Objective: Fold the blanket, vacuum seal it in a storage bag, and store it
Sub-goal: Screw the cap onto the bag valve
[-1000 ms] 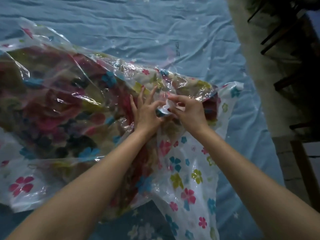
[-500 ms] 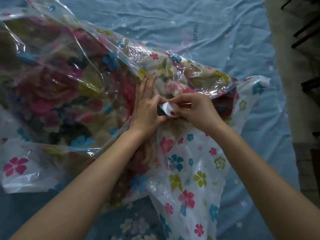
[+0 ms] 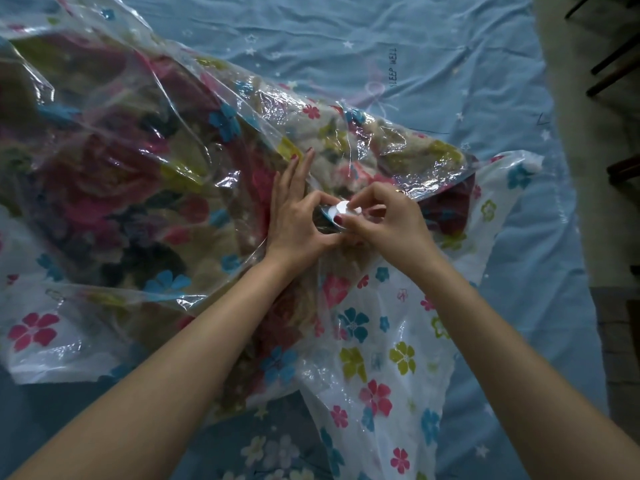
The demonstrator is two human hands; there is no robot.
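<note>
From the head camera, both forearms reach forward over a bed whose light blue sheet [image 3: 433, 46] is printed with small stars and the words "SLEEP WELL".

The storage bag [image 3: 374, 344], clear plastic with white panels and coloured flower prints, lies crumpled across the sheet under both hands and spreads far to the left of them. Inside it sits the blanket [image 3: 114, 174], a thick floral one in red, pink, beige and dark tones, filling most of the bag to the left of the left hand and beyond both hands.

The left hand [image 3: 298, 216] rests on the bag with its long fingers straight and pointing away from the body, while its thumb and forefinger curve around the edge of the round valve.

The right hand [image 3: 384, 216], just right of the left and almost touching it, has its fingers curled and pinches the white valve cap [image 3: 344, 207] between thumb and fingertips. The cap sits tilted over the dark valve base, between the two hands.

Dark furniture legs [image 3: 613, 64] stand on the floor well right of the right hand.
</note>
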